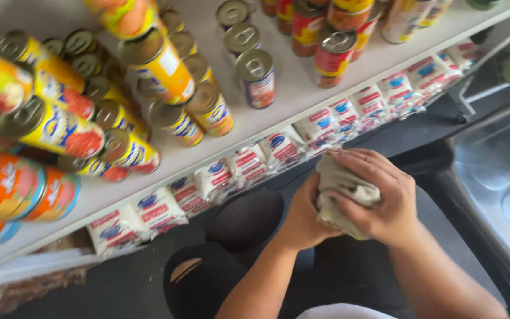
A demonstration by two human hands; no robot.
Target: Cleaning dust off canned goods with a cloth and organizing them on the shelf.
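Both of my hands are bunched around a crumpled grey-beige cloth (340,189) in front of me, below a white shelf (293,94). My right hand (379,198) covers the cloth from the right and above. My left hand (302,218) grips it from underneath on the left. The hands sit just under a row of small white packets (249,162) with red and blue print that runs along the lower shelf edge. My knees in black torn trousers (219,272) are below.
Many yellow and red tin cans (160,65) stand in stacks on the white shelf, with orange and blue cans (7,189) at the far left. One blue-labelled can (256,77) stands alone. A metal sink basin (500,177) lies at the right over a dark floor.
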